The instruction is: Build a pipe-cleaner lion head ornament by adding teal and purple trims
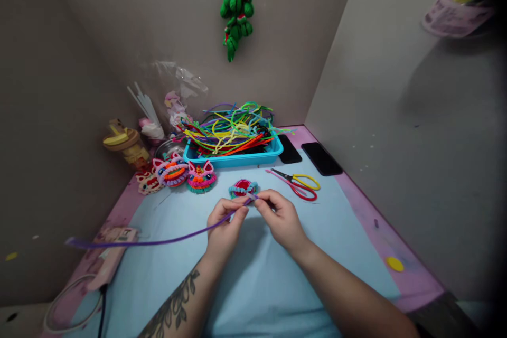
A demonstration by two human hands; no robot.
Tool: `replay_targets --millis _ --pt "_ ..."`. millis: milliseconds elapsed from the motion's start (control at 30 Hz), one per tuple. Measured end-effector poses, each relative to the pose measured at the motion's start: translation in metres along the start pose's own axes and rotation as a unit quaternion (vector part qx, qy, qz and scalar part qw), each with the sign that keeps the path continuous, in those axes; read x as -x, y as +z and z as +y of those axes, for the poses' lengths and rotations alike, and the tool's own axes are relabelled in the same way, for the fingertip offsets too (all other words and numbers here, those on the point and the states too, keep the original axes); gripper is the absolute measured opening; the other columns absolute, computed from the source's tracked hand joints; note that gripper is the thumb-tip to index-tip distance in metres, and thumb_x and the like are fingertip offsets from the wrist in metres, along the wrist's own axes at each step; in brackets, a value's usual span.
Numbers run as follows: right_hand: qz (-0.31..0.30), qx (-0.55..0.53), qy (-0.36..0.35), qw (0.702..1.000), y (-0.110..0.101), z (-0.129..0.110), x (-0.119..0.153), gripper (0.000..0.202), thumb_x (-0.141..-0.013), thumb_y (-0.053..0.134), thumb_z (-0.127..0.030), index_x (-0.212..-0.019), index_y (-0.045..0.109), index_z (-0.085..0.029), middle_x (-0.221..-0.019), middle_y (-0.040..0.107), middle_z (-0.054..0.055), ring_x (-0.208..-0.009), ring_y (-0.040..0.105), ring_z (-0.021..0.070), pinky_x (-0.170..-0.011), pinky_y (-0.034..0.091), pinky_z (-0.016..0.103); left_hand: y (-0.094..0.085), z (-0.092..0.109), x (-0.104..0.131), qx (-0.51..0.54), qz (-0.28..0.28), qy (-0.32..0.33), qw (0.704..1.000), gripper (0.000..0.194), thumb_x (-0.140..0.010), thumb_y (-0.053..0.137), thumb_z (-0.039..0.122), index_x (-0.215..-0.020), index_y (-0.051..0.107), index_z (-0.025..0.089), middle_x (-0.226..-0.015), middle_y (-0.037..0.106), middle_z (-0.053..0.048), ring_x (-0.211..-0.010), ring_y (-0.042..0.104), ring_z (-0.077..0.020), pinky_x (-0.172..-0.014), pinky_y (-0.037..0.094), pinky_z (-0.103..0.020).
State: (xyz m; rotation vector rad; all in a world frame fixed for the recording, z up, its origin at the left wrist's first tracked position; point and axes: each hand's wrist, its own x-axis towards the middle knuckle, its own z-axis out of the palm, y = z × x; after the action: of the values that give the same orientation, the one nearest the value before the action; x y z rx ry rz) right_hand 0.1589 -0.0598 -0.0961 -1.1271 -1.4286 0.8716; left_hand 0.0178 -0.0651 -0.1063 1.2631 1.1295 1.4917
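A long purple pipe cleaner [158, 243] runs from between my hands out to the left, its far end in the air. My left hand [225, 222] pinches it between thumb and fingers. At its right end, my right hand [279, 216] has its fingertips closed on the same pipe cleaner, where a paler lilac bit shows. Just beyond my fingertips lies a small blue and crimson pipe-cleaner piece [242, 187], partly hidden by my hands.
Red-and-yellow-handled scissors [303, 187] lie right of the hands, near two black phones [322, 158]. Behind stands a blue tray [233, 159] heaped with coloured pipe cleaners. Several finished animal-like heads [201, 177] sit left. A pink power strip [114, 253] lies at the left edge.
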Motion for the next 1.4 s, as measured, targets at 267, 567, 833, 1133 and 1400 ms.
replay_targets --millis 267,567,833,1133,1400 --pt "-0.033 -0.02 0.005 0.999 -0.003 -0.001 -0.001 0.022 -0.087 0.05 -0.035 -0.078 0.062 -0.018 -0.072 0.059 0.003 -0.067 0.052 0.0149 -0.064 0.041 0.025 -0.006 -0.002 -0.007 -0.03 -0.049 -0.024 0.998 0.025 -0.079 0.063 0.033 -0.098 0.07 0.019 -0.087 0.072 -0.007 -0.082 0.067 -0.02 -0.079 0.053 -0.033" --pt "-0.073 -0.02 0.018 0.997 -0.003 -0.001 0.0 0.026 -0.087 0.05 -0.037 -0.072 0.059 -0.018 -0.067 0.056 0.001 -0.064 0.05 0.0142 -0.061 0.04 0.024 -0.008 -0.004 -0.011 0.013 -0.102 -0.016 0.995 0.026 -0.076 0.065 0.038 -0.093 0.071 0.02 -0.092 0.069 -0.008 -0.086 0.063 -0.0217 -0.079 0.051 -0.033" --pt "-0.08 -0.017 0.015 0.997 -0.003 -0.002 0.0 0.023 -0.086 0.05 -0.033 -0.07 0.058 -0.018 -0.066 0.055 0.0 -0.064 0.049 0.0137 -0.062 0.039 0.024 -0.009 0.003 -0.013 -0.043 -0.11 0.018 0.993 0.024 -0.082 0.058 0.037 -0.091 0.072 0.021 -0.085 0.067 -0.007 -0.08 0.059 -0.0197 -0.076 0.047 -0.032" --pt "-0.016 0.006 -0.007 1.0 -0.001 -0.001 0.002 0.017 -0.085 0.053 -0.031 -0.076 0.059 -0.019 -0.068 0.056 0.0 -0.064 0.05 0.0137 -0.062 0.04 0.025 -0.007 0.0 -0.012 -0.022 -0.109 0.009 0.994 0.027 -0.084 0.055 0.038 -0.089 0.073 0.019 -0.074 0.064 -0.005 -0.068 0.055 -0.0157 -0.064 0.043 -0.027" --pt "0.032 0.044 -0.042 0.998 0.003 0.002 0.003 0.007 -0.083 0.058 -0.024 -0.079 0.06 -0.019 -0.072 0.057 0.0 -0.067 0.052 0.0134 -0.063 0.041 0.025 -0.003 -0.002 -0.008 0.011 -0.092 -0.029 0.995 0.03 -0.084 0.056 0.04 -0.091 0.073 0.016 -0.072 0.061 -0.004 -0.063 0.049 -0.0125 -0.06 0.039 -0.025"
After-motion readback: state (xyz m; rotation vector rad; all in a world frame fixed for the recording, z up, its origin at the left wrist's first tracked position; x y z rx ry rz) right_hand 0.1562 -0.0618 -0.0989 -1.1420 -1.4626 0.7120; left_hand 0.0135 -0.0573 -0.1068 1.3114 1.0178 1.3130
